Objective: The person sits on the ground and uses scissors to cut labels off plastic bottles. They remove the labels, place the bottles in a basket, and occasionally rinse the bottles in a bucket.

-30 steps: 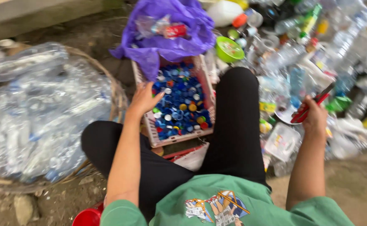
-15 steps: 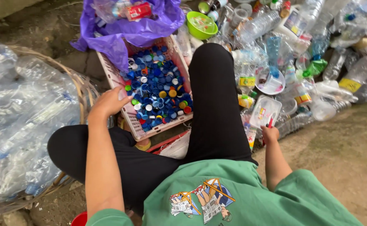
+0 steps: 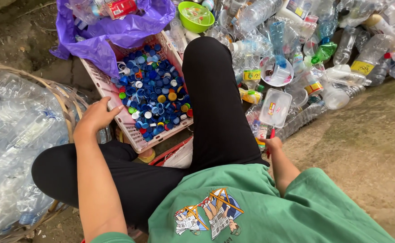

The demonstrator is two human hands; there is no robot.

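Pink lattice crate (image 3: 132,130) holding caps (image 3: 154,96), mostly blue, some white, yellow, green, red. Purple plastic bag (image 3: 116,31) far left. Lime green bowl (image 3: 196,15) far centre. Clear bottles (image 3: 17,121) left. Right hand (image 3: 273,145) grips red tool (image 3: 271,134). Black trousers (image 3: 215,99), green printed shirt (image 3: 260,207).

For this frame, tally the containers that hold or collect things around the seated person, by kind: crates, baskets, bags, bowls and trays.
Pink plastic crate of bottle caps, with the left hand at its rim: 1
Woven basket of clear bottles: 1
Purple plastic bag: 1
Green bowl: 1
Clear rectangular tray, near the right hand with its red tool: 1
Total: 5
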